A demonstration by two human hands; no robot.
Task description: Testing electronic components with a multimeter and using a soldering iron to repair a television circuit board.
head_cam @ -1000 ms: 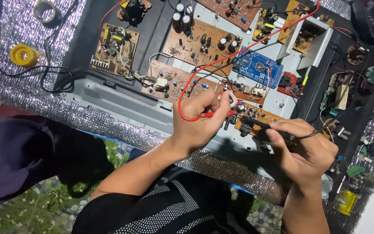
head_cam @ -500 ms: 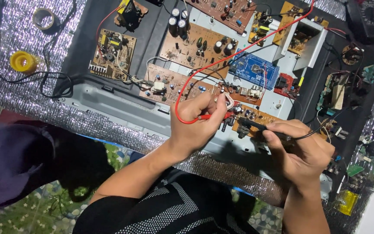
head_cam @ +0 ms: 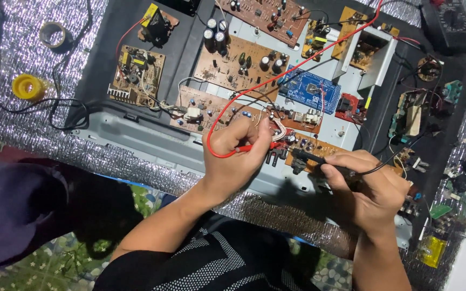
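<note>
Head view: left hand [head_cam: 233,159] pinching slim red probe [head_cam: 254,146], right hand [head_cam: 373,188] gripping black probe [head_cam: 319,161].

Bright, even overhead light. Foil sheet [head_cam: 39,134] shows speckled glare. Hands cast dark shadows on the metal tray [head_cam: 152,143] below them. Focus is sharp centrally, softer toward the corners.

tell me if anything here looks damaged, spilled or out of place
Nothing looks spilled or broken. The left hand holds a red probe and the right hand a black probe on bare circuit boards. The red lead loops loosely over them.
</note>
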